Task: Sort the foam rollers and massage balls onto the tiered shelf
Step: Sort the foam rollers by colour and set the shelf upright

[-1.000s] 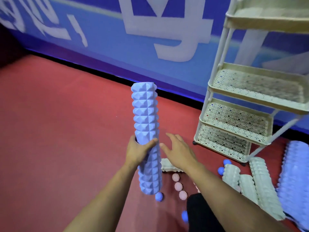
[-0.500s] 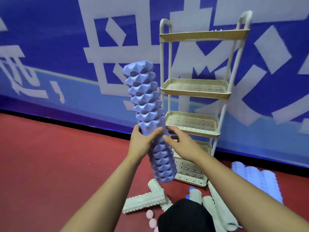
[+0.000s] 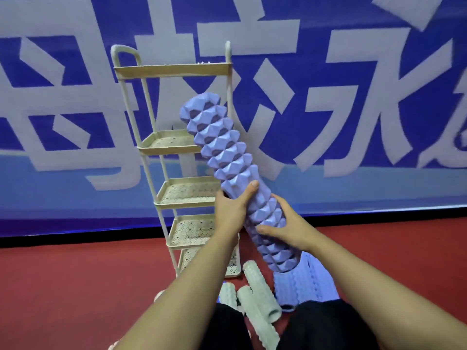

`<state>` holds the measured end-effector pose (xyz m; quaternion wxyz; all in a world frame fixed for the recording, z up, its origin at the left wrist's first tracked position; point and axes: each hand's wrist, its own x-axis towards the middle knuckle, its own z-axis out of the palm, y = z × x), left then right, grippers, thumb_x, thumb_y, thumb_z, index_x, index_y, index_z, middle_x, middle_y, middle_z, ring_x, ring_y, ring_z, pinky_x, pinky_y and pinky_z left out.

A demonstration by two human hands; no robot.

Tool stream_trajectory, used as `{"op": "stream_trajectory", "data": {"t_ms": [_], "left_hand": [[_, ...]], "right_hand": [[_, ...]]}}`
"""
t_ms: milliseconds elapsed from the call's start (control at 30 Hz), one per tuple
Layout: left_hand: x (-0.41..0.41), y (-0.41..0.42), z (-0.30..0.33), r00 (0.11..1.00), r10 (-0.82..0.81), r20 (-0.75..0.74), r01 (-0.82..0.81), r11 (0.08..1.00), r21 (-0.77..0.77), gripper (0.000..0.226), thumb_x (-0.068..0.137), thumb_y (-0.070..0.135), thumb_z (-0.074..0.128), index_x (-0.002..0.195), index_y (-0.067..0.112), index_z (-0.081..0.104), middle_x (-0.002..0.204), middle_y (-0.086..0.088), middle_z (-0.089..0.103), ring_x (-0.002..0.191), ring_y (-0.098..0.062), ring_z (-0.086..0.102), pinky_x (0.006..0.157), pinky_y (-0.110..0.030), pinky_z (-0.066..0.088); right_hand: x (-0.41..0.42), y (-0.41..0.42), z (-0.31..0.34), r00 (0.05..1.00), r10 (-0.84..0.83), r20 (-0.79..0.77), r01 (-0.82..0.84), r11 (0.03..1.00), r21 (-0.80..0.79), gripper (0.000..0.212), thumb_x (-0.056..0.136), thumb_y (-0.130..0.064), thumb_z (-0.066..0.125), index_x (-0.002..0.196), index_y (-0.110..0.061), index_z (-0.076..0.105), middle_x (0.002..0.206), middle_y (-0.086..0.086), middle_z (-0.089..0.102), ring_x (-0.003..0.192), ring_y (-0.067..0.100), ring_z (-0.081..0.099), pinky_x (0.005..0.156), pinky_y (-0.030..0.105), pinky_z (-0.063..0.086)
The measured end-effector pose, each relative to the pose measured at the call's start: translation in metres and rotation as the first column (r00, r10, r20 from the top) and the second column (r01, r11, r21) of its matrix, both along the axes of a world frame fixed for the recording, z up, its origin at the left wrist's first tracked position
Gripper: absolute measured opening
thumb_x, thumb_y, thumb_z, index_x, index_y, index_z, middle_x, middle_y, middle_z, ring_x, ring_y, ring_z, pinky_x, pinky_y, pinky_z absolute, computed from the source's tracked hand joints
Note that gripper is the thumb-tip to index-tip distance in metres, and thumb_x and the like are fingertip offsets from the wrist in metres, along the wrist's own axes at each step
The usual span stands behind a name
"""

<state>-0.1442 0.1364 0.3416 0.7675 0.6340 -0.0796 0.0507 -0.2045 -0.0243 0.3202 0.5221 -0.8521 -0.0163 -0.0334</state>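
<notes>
- The purple foam roller (image 3: 236,178), covered in diamond-shaped knobs, is held in the air in front of the tiered shelf (image 3: 177,150), tilted with its upper end toward 11 o'clock and its lower end toward 5 o'clock.
- The left hand (image 3: 231,210) grips the roller near its middle, thumb wrapped over the front; the right hand (image 3: 283,227) holds it just below, fingers (image 3: 265,228) curled round the lower part.
- The shelf stands at 11 o'clock from the hands, against the blue banner wall (image 3: 353,122). The perforated trays that show look bare, though the roller and the left arm hide parts of them, and the top tray's inside cannot be seen.
- On the red floor (image 3: 63,286) at 6 o'clock lie several pale green rollers (image 3: 257,294), and at 5 o'clock, under the held roller's lower end, light purple ribbed rollers (image 3: 303,286).
- No massage balls can be clearly made out here.
- Judging by this, the sorting is at its beginning: this looks like the first roller heading for the shelf, with the floor rollers and the balls still to place.
</notes>
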Motion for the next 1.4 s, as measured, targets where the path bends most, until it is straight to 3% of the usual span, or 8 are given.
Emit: {"op": "stream_trajectory", "data": {"t_ms": [133, 400, 567, 700, 867, 1000, 1267, 1400], "left_hand": [[0.010, -0.049, -0.024, 0.993, -0.100, -0.060, 0.102, 0.994, 0.035, 0.059, 0.069, 0.051, 0.087, 0.115, 0.018, 0.069, 0.108, 0.002, 0.077, 0.102, -0.016, 0.074, 0.093, -0.047, 0.059], [0.048, -0.125, -0.089, 0.945, -0.245, -0.218, 0.281, 0.948, 0.149, 0.070, 0.066, 0.061, 0.087, 0.117, 0.017, 0.067, 0.109, 0.006, 0.076, 0.100, -0.011, 0.073, 0.094, -0.043, 0.058], [0.073, -0.135, -0.147, 0.880, -0.379, -0.287, 0.462, 0.823, 0.329, 0.072, 0.087, 0.053, 0.074, 0.146, 0.024, 0.046, 0.143, 0.012, 0.055, 0.126, -0.003, 0.057, 0.109, -0.030, 0.044], [0.084, -0.127, -0.193, 0.917, -0.355, -0.183, 0.392, 0.716, 0.578, 0.073, 0.091, 0.050, 0.068, 0.153, 0.025, 0.038, 0.143, 0.022, 0.040, 0.131, 0.010, 0.038, 0.108, -0.014, 0.030], [0.108, -0.125, -0.237, 0.917, -0.392, -0.067, 0.278, 0.512, 0.813, 0.063, 0.093, 0.055, 0.062, 0.146, 0.024, 0.049, 0.144, 0.011, 0.050, 0.132, -0.005, 0.047, 0.110, -0.025, 0.036], [0.133, -0.124, -0.254, 0.900, -0.429, -0.075, 0.260, 0.391, 0.883, 0.060, 0.093, 0.061, 0.056, 0.143, 0.027, 0.051, 0.141, 0.010, 0.050, 0.128, -0.015, 0.051, 0.109, -0.039, 0.042], [0.162, -0.118, -0.282, 0.887, -0.436, -0.149, 0.303, 0.310, 0.901, 0.068, 0.091, 0.073, 0.045, 0.142, 0.030, 0.052, 0.146, 0.012, 0.044, 0.131, -0.017, 0.047, 0.110, -0.040, 0.040], [0.166, -0.124, -0.285, 0.895, -0.420, -0.153, 0.310, 0.337, 0.889, 0.072, 0.087, 0.076, 0.037, 0.142, 0.032, 0.052, 0.147, 0.013, 0.043, 0.131, -0.015, 0.047, 0.110, -0.040, 0.040]], "right_hand": [[-0.005, -0.044, -0.034, 0.992, -0.118, -0.033, 0.118, 0.993, 0.003, 0.085, 0.068, -0.049, 0.089, 0.137, -0.036, 0.041, 0.127, -0.015, 0.062, 0.114, 0.001, 0.062, 0.096, 0.024, 0.050], [0.014, -0.109, -0.108, 0.944, -0.303, -0.133, 0.316, 0.944, 0.092, 0.078, 0.058, -0.061, 0.087, 0.121, -0.029, 0.054, 0.116, -0.008, 0.070, 0.107, 0.009, 0.068, 0.096, 0.038, 0.055], [0.041, -0.143, -0.170, 0.871, -0.411, -0.268, 0.448, 0.889, 0.093, 0.084, 0.049, -0.063, 0.085, 0.120, -0.028, 0.055, 0.116, -0.009, 0.068, 0.106, 0.011, 0.067, 0.094, 0.039, 0.056], [0.074, -0.173, -0.245, 0.755, -0.498, -0.426, 0.545, 0.838, -0.015, 0.100, 0.046, -0.072, 0.084, 0.127, -0.018, 0.057, 0.117, -0.002, 0.068, 0.106, 0.018, 0.068, 0.086, 0.038, 0.059], [0.117, -0.186, -0.327, 0.580, -0.598, -0.554, 0.608, 0.770, -0.194, 0.122, 0.036, -0.087, 0.073, 0.134, -0.018, 0.051, 0.115, -0.002, 0.068, 0.099, 0.020, 0.067, 0.086, 0.039, 0.057], [0.145, -0.184, -0.370, 0.498, -0.603, -0.623, 0.586, 0.764, -0.270, 0.109, 0.043, -0.083, 0.074, 0.125, -0.013, 0.059, 0.106, 0.000, 0.072, 0.089, 0.018, 0.068, 0.078, 0.036, 0.056], [0.192, -0.180, -0.430, 0.388, -0.666, -0.636, 0.522, 0.728, -0.444, 0.131, 0.061, -0.082, 0.067, 0.157, -0.007, 0.018, 0.143, 0.012, 0.055, 0.122, 0.034, 0.060, 0.098, 0.046, 0.052], [0.202, -0.178, -0.449, 0.339, -0.696, -0.633, 0.533, 0.697, -0.480, 0.131, 0.049, -0.086, 0.064, 0.150, -0.011, 0.029, 0.142, 0.014, 0.055, 0.122, 0.037, 0.059, 0.098, 0.050, 0.051]]}}
